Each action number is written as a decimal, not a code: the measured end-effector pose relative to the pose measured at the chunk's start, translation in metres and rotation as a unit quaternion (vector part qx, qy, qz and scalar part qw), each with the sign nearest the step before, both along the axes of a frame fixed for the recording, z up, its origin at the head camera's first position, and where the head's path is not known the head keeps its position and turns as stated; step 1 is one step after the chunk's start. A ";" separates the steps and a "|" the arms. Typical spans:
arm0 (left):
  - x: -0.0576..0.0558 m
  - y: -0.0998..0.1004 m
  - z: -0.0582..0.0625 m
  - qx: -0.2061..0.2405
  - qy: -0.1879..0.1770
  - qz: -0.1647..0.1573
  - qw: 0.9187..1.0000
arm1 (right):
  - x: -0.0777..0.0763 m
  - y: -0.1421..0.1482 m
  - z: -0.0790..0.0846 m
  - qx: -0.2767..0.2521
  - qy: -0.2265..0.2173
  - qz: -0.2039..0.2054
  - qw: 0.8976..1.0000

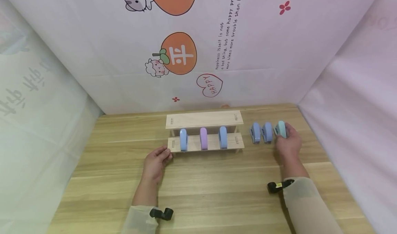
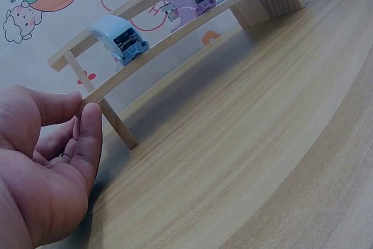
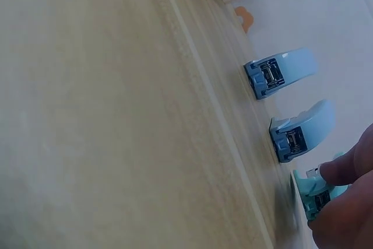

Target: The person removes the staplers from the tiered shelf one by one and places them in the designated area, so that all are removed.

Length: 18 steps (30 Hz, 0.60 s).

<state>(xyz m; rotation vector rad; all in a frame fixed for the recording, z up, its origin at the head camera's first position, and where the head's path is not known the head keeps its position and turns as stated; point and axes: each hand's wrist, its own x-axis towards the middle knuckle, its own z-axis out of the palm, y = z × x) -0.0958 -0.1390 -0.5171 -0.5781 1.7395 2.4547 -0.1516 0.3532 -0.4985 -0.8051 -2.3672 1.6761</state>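
Observation:
My left hand (image 1: 156, 161) pinches the front left corner of a two-step wooden rack (image 1: 204, 119) between thumb and fingers. On its lower step stand three small staplers: a light blue stapler (image 1: 183, 139) on the left, a purple stapler (image 1: 203, 138) in the middle and a blue stapler (image 1: 223, 137) on the right. Off to the right of the rack, my right hand (image 1: 289, 142) grips a mint green stapler (image 1: 281, 128) by its sides. In the right wrist view, the thumb and fingers cover part of this mint stapler (image 3: 315, 188).
Two more blue staplers, one (image 1: 255, 132) nearer the rack and one (image 1: 267, 132) nearer my right hand, stand side by side on the wooden table (image 1: 217, 192). A printed cloth (image 1: 257, 85) hangs behind the table, with white cloth on both sides.

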 end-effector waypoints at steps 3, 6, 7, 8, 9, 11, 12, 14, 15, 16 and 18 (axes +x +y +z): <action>0.000 0.000 0.000 -0.002 0.000 -0.003 1.000 | -0.001 0.001 -0.001 0.004 -0.005 0.003 1.000; 0.000 0.000 -0.001 -0.003 0.001 -0.005 1.000 | -0.002 0.002 -0.002 0.007 -0.010 0.006 1.000; 0.000 0.000 -0.001 -0.004 0.001 -0.007 1.000 | -0.002 0.002 -0.002 0.008 -0.012 0.006 1.000; 0.000 0.000 -0.001 -0.003 0.001 -0.007 1.000 | -0.002 0.002 -0.003 0.008 -0.013 0.006 1.000; 0.000 0.000 -0.001 -0.002 0.001 -0.006 1.000 | -0.003 0.002 -0.003 0.008 -0.015 0.007 1.000; -0.001 0.000 -0.001 -0.001 0.001 -0.004 1.000 | -0.004 0.003 -0.004 0.010 -0.016 0.006 1.000; 0.000 0.000 -0.001 -0.003 0.002 -0.003 1.000 | -0.004 0.003 -0.004 0.010 -0.016 0.006 1.000; 0.000 0.000 -0.001 -0.004 0.003 -0.001 1.000 | -0.005 0.004 -0.005 0.010 -0.016 0.005 1.000; 0.000 0.001 0.000 -0.003 0.003 0.000 1.000 | -0.005 0.004 -0.006 0.008 -0.017 0.004 1.000; 0.000 0.001 -0.001 -0.005 0.004 0.000 1.000 | -0.006 0.004 -0.006 0.007 -0.017 0.003 1.000; 0.000 0.001 0.000 -0.007 0.006 -0.003 1.000 | -0.006 0.004 -0.006 0.007 -0.018 0.002 1.000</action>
